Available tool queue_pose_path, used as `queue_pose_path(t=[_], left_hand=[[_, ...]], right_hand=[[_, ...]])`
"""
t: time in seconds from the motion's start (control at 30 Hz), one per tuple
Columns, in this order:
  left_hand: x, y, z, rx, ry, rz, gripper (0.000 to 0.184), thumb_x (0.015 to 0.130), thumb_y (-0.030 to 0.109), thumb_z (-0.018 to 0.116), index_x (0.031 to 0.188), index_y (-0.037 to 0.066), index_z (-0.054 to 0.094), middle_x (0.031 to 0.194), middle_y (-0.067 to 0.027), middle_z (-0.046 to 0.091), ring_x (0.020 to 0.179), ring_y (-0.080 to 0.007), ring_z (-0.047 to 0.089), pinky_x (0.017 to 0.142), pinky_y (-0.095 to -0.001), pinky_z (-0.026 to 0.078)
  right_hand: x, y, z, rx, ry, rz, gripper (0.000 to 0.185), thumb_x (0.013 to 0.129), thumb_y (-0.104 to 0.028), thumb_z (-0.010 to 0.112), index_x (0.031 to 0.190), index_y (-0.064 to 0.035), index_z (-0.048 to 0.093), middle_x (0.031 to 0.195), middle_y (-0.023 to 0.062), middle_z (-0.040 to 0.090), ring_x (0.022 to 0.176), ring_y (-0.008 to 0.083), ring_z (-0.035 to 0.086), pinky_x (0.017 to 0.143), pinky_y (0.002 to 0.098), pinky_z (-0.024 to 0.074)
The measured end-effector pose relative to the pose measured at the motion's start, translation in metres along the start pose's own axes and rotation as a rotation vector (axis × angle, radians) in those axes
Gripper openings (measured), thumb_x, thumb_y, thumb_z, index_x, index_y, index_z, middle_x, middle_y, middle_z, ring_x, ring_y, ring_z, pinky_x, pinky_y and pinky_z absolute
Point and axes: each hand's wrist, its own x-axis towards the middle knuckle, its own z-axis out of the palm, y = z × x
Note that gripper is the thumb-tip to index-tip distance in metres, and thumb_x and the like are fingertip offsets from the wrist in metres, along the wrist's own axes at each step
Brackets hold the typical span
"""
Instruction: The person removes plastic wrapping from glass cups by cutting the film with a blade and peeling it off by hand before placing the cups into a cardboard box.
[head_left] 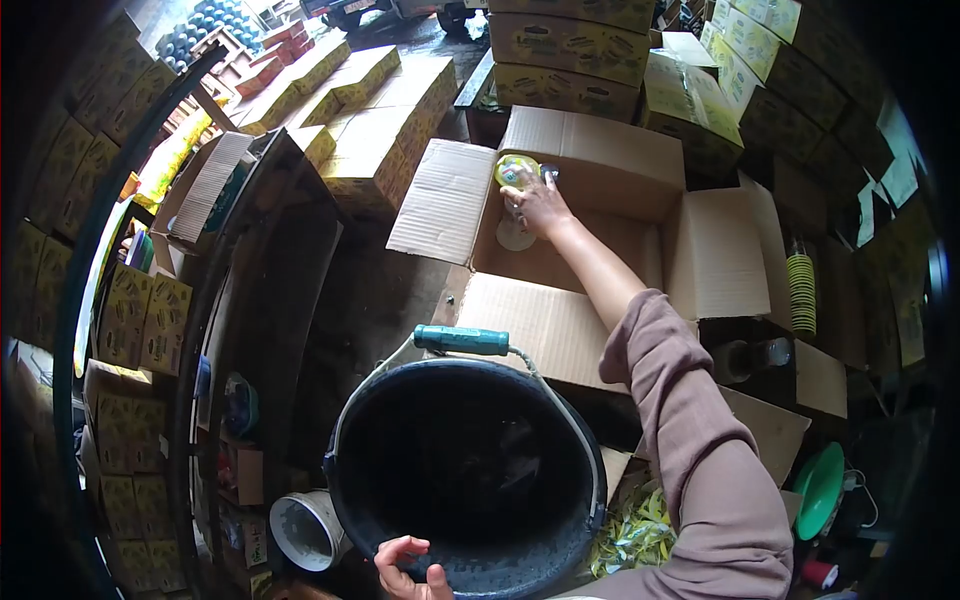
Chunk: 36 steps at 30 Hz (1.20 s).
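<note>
My right hand reaches into an open cardboard box, its fingers closed about a clear bottle with a yellow-green label. The bottle is at the box's far left corner, and its exact outline is partly hidden by the fingers. Below the hand, a pale round clear shape shows against the box's inside. My left hand is at the near rim of a large black bucket, fingers loosely curled, thumb apart, nothing visible in them. The bucket has a wire handle with a teal grip; its inside is dark.
A white pail stands left of the bucket, yellow-green scraps lie to its right. Clear bottles, a green round dish and a stack of yellow rings are at right. Printed cartons rise behind; a dark shelf stands left.
</note>
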Motion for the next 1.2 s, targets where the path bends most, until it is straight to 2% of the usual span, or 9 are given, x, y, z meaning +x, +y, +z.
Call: queue_pose_path(t=[0.17, 0.27, 0.5, 0.6, 0.7, 0.8, 0.93, 1.1, 1.2], left_hand=[[0.001, -0.003, 0.005, 0.101, 0.051, 0.063, 0.050, 0.081, 0.048, 0.052, 0.099, 0.003, 0.047, 0.081, -0.0056, 0.051, 0.073, -0.0128, 0.047, 0.064, -0.0256, 0.036], [0.002, -0.007, 0.003, 0.062, 0.036, 0.090, 0.041, 0.079, 0.039, 0.057, 0.098, 0.003, 0.049, 0.079, -0.0060, 0.055, 0.069, -0.0152, 0.050, 0.062, -0.0279, 0.036], [0.005, -0.004, 0.000, -0.001, -0.007, 0.237, 0.029, 0.077, 0.018, 0.059, 0.100, 0.005, 0.049, 0.081, -0.0050, 0.055, 0.065, -0.0143, 0.051, 0.061, -0.0257, 0.036], [0.000, 0.006, -0.006, 0.203, 0.004, 0.396, 0.034, 0.076, 0.017, 0.059, 0.105, 0.004, 0.047, 0.092, -0.0077, 0.054, 0.087, -0.0188, 0.050, 0.083, -0.0317, 0.035], [-0.037, 0.047, 0.006, -0.256, -0.297, 0.337, 0.047, 0.079, 0.024, 0.058, 0.117, 0.002, 0.041, 0.109, -0.0113, 0.050, 0.104, -0.0221, 0.046, 0.095, -0.0352, 0.029], [-0.088, 0.074, 0.020, -0.927, -0.923, -0.210, 0.065, 0.085, 0.046, 0.047, 0.129, 0.001, 0.029, 0.120, -0.0141, 0.047, 0.114, -0.0228, 0.043, 0.096, -0.0362, 0.034], [-0.127, 0.071, 0.014, -1.241, -1.162, -0.723, 0.058, 0.086, 0.045, 0.045, 0.124, 0.001, 0.039, 0.111, -0.0169, 0.053, 0.098, -0.0256, 0.055, 0.082, -0.0405, 0.048], [-0.145, 0.041, 0.013, -0.990, -1.139, -0.599, 0.051, 0.081, 0.037, 0.057, 0.116, 0.001, 0.046, 0.095, -0.0125, 0.058, 0.077, -0.0180, 0.060, 0.062, -0.0315, 0.052], [-0.123, 0.037, -0.004, -1.018, -1.087, -0.507, 0.055, 0.080, 0.038, 0.058, 0.119, 0.003, 0.044, 0.102, -0.0116, 0.056, 0.078, -0.0209, 0.059, 0.061, -0.0330, 0.052]], right_hand=[[-0.035, 0.017, -0.041, -0.026, -0.007, -0.288, 0.044, 0.054, -0.028, 0.078, 0.091, -0.0162, 0.057, 0.095, -0.0015, 0.058, 0.096, 0.0143, 0.053, 0.088, 0.0344, 0.0324], [-0.075, 0.027, -0.089, 0.012, -0.090, -0.302, 0.043, 0.052, -0.028, 0.078, 0.089, -0.0157, 0.058, 0.092, -0.0013, 0.059, 0.096, 0.0149, 0.053, 0.089, 0.0343, 0.0315], [-0.251, 0.009, -0.238, 0.096, 0.563, -0.202, 0.039, 0.057, -0.005, 0.068, 0.094, -0.0119, 0.057, 0.094, 0.0020, 0.059, 0.087, 0.0200, 0.057, 0.081, 0.0348, 0.0380], [-0.336, -0.032, -0.288, 0.173, 0.771, -0.156, 0.037, 0.056, -0.005, 0.069, 0.091, -0.0103, 0.058, 0.091, 0.0030, 0.060, 0.080, 0.0217, 0.057, 0.073, 0.0355, 0.0413], [-0.414, -0.087, -0.300, 0.220, 0.934, -0.135, 0.027, 0.061, -0.007, 0.067, 0.086, -0.0142, 0.062, 0.093, -0.0016, 0.058, 0.082, 0.0158, 0.057, 0.073, 0.0341, 0.0382], [-0.486, -0.151, -0.291, 0.084, 0.820, -0.212, 0.018, 0.070, -0.023, 0.061, 0.089, -0.0223, 0.059, 0.088, -0.0051, 0.052, 0.088, 0.0093, 0.047, 0.073, 0.0273, 0.0347], [-0.544, -0.202, -0.287, -0.028, 0.827, -0.299, 0.019, 0.078, -0.021, 0.053, 0.097, -0.0204, 0.058, 0.098, -0.0058, 0.051, 0.093, 0.0084, 0.048, 0.077, 0.0261, 0.0340], [-0.615, -0.215, -0.276, 0.503, 0.521, 0.210, 0.026, 0.071, -0.009, 0.064, 0.096, -0.0129, 0.057, 0.090, 0.0028, 0.054, 0.083, 0.0166, 0.055, 0.063, 0.0319, 0.0427], [-0.661, -0.214, -0.250, 0.066, 0.839, 0.836, 0.018, 0.070, -0.003, 0.065, 0.086, -0.0088, 0.058, 0.083, 0.0058, 0.056, 0.076, 0.0229, 0.055, 0.069, 0.0351, 0.0421]])
